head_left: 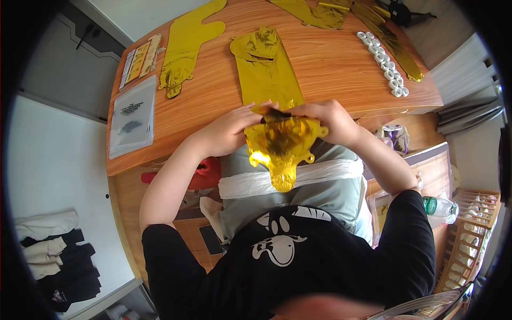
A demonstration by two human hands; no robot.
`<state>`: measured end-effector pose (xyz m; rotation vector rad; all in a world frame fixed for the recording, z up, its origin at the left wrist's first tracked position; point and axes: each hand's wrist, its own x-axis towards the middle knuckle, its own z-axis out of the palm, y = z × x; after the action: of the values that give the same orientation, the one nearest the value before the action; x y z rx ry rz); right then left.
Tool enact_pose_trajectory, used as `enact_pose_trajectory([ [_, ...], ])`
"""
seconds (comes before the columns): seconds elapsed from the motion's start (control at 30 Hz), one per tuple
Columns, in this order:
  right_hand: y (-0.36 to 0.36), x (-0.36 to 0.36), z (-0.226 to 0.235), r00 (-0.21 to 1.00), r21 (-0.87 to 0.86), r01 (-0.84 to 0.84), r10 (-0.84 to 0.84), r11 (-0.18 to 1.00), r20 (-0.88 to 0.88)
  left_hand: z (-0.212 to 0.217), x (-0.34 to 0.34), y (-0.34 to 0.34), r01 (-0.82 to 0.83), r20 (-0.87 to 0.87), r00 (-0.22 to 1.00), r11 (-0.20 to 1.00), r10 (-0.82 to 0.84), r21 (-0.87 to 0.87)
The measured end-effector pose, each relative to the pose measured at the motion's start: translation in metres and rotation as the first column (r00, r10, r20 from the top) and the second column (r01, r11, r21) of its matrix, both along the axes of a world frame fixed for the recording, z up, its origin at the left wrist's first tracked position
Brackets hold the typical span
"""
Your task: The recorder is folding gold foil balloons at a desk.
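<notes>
Between my two hands is a gold foil balloon (pixel 277 140), flat and crinkled, its narrow lower end hanging over my lap past the table's front edge. My left hand (pixel 226 129) is closed on its upper left side, with some fingers hidden behind the foil. My right hand (pixel 332 120) pinches its upper right edge. A dark fold shows between the hands. Beyond them, a flat stretch of gold foil (pixel 269 77) lies up the middle of the table; I cannot tell whether it is the same balloon.
On the wooden table (pixel 210 80) lie another flat gold balloon (pixel 184 48) at left, clear plastic bags (pixel 132 120), printed cards (pixel 140 63), more gold foil (pixel 320 13) at the far side and white ring-shaped rolls (pixel 381 58) at right. A plastic bottle (pixel 440 209) stands low right.
</notes>
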<state>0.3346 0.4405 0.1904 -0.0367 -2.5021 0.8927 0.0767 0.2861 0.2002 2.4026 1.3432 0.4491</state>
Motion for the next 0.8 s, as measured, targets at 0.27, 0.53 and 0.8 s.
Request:
enact_pose_trajectory([
  [0.27, 0.016, -0.027, 0.013, 0.96, -0.518, 0.174, -0.027, 0.837, 0.279, 0.01, 0.004, 0.012, -0.257, 0.606, 0.679, 0.908, 0.413, -0.331],
  [0.53, 0.022, -0.045, 0.019, 0.904, -0.429, 0.29, -0.099, 0.855, 0.415, 0.004, 0.015, 0.001, -0.588, 0.501, 0.62, 0.78, 0.604, -0.214],
  [0.8, 0.023, -0.047, 0.02, 0.894, -0.426, 0.338, -0.145, 0.839, 0.424, 0.022, 0.023, 0.009, -0.653, 0.253, 0.637, 0.684, 0.728, -0.326],
])
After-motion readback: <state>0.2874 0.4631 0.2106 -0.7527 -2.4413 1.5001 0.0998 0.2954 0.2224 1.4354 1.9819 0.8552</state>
